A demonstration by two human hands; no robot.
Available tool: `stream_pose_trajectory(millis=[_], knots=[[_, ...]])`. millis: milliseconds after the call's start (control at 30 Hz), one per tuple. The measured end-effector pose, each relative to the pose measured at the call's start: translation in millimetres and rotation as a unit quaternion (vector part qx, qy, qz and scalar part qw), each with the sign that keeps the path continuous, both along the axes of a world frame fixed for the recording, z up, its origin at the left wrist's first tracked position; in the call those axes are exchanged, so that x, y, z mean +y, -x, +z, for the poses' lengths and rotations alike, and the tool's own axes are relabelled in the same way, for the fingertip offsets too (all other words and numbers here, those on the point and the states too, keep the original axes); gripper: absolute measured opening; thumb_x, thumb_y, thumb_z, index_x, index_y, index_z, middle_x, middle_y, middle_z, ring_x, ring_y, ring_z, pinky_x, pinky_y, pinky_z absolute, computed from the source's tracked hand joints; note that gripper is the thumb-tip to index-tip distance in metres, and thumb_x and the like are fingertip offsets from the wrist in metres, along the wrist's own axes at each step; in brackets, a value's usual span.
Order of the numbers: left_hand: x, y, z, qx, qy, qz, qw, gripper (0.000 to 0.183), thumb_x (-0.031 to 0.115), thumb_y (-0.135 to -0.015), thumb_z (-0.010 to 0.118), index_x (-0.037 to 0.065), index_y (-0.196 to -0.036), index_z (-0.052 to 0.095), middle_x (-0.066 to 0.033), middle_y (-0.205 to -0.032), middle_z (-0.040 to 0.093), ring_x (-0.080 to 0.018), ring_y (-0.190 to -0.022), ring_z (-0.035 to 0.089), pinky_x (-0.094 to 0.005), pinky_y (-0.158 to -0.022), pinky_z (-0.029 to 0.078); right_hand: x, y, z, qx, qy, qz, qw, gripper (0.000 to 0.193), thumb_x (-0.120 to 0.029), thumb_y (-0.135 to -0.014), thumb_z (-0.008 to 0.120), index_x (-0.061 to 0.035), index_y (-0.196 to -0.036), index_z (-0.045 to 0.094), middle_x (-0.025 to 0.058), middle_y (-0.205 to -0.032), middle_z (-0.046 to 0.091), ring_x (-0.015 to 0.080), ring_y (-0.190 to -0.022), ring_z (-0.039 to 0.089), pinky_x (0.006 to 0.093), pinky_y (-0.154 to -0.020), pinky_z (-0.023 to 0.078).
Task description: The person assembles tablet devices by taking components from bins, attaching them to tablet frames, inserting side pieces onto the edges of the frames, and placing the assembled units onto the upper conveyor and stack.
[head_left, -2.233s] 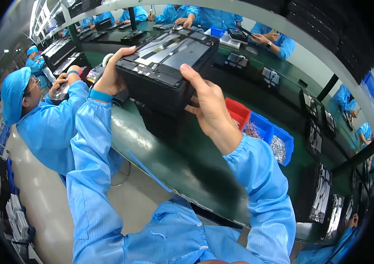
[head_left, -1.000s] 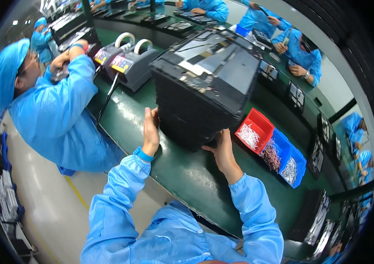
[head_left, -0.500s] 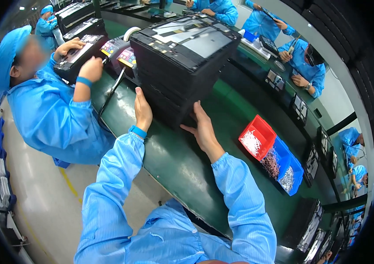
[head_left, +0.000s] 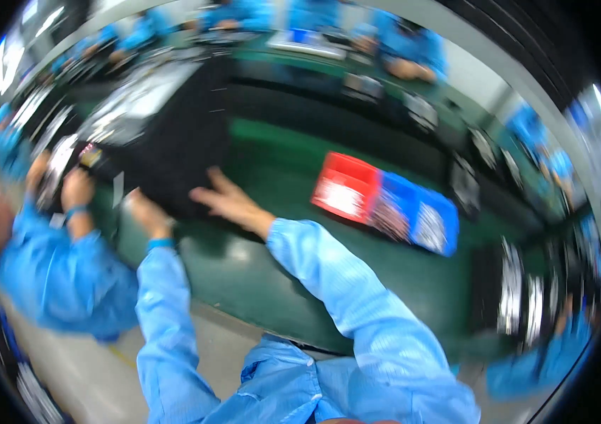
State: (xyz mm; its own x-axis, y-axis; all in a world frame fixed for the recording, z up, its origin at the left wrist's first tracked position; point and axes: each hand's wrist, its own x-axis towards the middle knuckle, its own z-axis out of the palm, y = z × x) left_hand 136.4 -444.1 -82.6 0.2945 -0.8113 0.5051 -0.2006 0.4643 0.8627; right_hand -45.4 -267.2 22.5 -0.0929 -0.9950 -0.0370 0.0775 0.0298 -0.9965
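A tall stack of black trays (head_left: pixel 187 134) stands on the green tabletop at the left, with flat silvery parts on its top. At its near lower left edge is my left hand (head_left: pixel 149 215), wearing a blue wristband; blur smears its fingers. My right hand (head_left: pixel 233 203) has its fingers spread beside the stack's lower right side, and nothing is held in it. Blur hides whether its fingertips touch the stack. To the right of that hand sit a red bin (head_left: pixel 346 185) with white pieces and a blue divided bin (head_left: pixel 420 212) with brownish and silvery small parts.
Close on the left, a co-worker in blue (head_left: pixel 60 254) handles items beside a small device with coloured buttons (head_left: pixel 90 155). Black trays (head_left: pixel 502 290) stand at the right end of the green table (head_left: pixel 265 283). Across it, other people work along a dark ledge (head_left: pixel 300 99).
The view has swung right, so stack, bins and co-worker appear farther left. My right hand's fingers are spread wider, and both hands still stay by the lower stack.
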Motion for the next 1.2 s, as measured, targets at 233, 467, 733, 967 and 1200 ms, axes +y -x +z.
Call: stream_pose_trajectory(millis=[233,467,733,967,1200], knots=[[21,-54,22,-0.110,0.139,0.062,0.982,0.053,0.033,-0.108,0.030,-0.008,-0.127,0.058,-0.0215,-0.130,0.057,-0.0317,-0.116,0.055,-0.0430,-0.107,0.040,167,115,94,0.186,0.097,-0.178,0.961,0.071,-0.029,-0.086,0.079,0.0023,-0.142,0.047,0.0216,-0.120,0.067,0.0190,-0.089,0.071,0.0320,-0.073,0.058],[213,18,59,-0.103,0.236,-0.213,0.943,0.043,0.029,-0.101,0.036,-0.004,-0.110,0.062,-0.0185,-0.113,0.061,-0.0323,-0.108,0.057,-0.0429,-0.097,0.044,410,352,18,0.044,-0.079,-0.639,0.764,0.046,-0.030,-0.087,0.071,0.0025,-0.118,0.061,0.0161,-0.122,0.057,0.0281,-0.108,0.061,0.0495,-0.078,0.058],[342,136,103,-0.193,0.048,-0.577,0.792,0.021,0.002,-0.086,0.071,0.001,-0.107,0.068,-0.0115,-0.099,0.065,-0.0204,-0.082,0.065,-0.0307,-0.073,0.053,410,424,-18,-0.151,-0.067,-0.754,0.636,0.036,-0.025,-0.085,0.077,-0.0030,-0.106,0.059,0.0131,-0.096,0.058,0.0234,-0.068,0.057,0.0403,-0.064,0.061],[346,199,95,-0.217,0.115,-0.473,0.846,0.029,0.006,-0.083,0.077,0.006,-0.111,0.068,-0.0073,-0.095,0.062,-0.0205,-0.073,0.062,-0.0333,-0.065,0.052,386,391,5,-0.302,0.039,-0.615,0.728,0.023,-0.020,-0.087,0.075,-0.0073,-0.093,0.056,0.0035,-0.071,0.046,0.0121,-0.052,0.038,0.0212,-0.047,0.036],[346,221,80,-0.209,0.168,-0.433,0.860,0.022,0.006,-0.084,0.078,0.006,-0.105,0.073,-0.0060,-0.091,0.057,-0.0144,-0.067,0.055,-0.0293,-0.057,0.047,424,268,66,-0.281,0.149,-0.519,0.793,0.020,-0.025,-0.093,0.069,-0.0098,-0.091,0.056,-0.0021,-0.071,0.052,0.0067,-0.046,0.032,0.0235,-0.042,0.027]])
